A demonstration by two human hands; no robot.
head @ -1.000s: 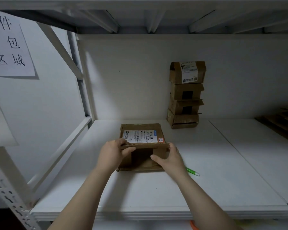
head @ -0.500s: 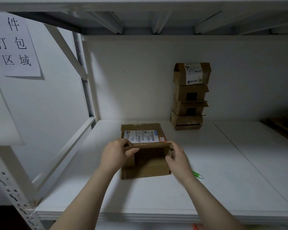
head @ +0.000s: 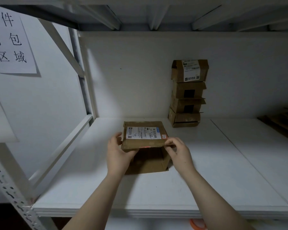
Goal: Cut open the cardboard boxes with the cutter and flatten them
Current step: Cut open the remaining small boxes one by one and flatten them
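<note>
A brown cardboard box (head: 136,144) with a white shipping label on top lies on the white shelf (head: 214,171), its open end facing me. My left hand (head: 117,153) grips the left edge of the top panel, fingers behind and thumb underneath. My right hand (head: 179,151) pinches the panel's front right corner. The top panel is lifted off the bottom panel, leaving a dark gap. The cutter is hidden from view.
A stack of several small cardboard boxes (head: 188,93) stands against the back wall to the right. Flattened cardboard (head: 283,122) lies at the far right. A slanted shelf brace (head: 63,150) runs along the left. A paper sign (head: 10,40) hangs at upper left.
My right hand moved from the box's front opening up to the top panel's right corner. The box opening widened. The green cutter beside my right wrist is no longer visible.
</note>
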